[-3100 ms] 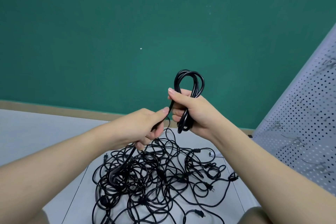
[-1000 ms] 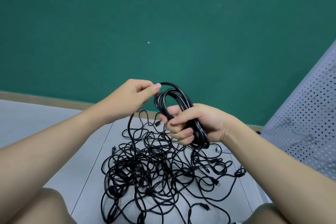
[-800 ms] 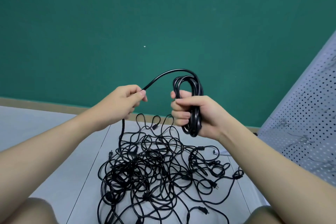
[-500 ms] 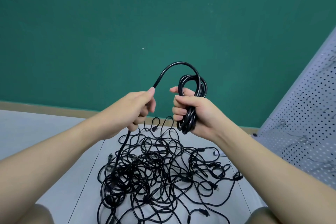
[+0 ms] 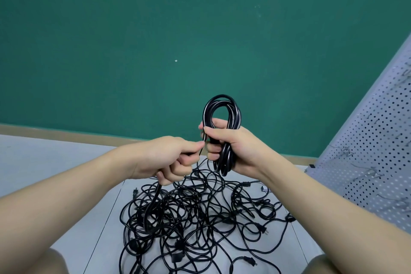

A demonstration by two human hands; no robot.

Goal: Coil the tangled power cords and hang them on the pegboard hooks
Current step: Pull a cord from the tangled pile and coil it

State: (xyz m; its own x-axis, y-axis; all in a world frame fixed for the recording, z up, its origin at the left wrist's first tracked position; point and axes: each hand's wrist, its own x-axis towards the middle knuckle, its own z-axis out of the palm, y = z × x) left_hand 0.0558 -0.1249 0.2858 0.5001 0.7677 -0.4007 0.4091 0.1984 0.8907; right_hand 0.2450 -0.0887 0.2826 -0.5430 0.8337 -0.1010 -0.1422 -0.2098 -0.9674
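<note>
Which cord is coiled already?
Only the coiled cord gripped in the right hand; the tangled pile on the floor lies loose.

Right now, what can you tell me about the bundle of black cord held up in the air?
The coiled cord is a glossy black cable, rubbery-looking, wound into several long narrow loops. It stands roughly upright in front of the green wall. The right hand grips it round the middle, so one rounded end sticks up above the fist and the other hangs just below. A loose strand runs from it into the left hand, which pinches it, then drops to the tangled pile on the floor.
</note>
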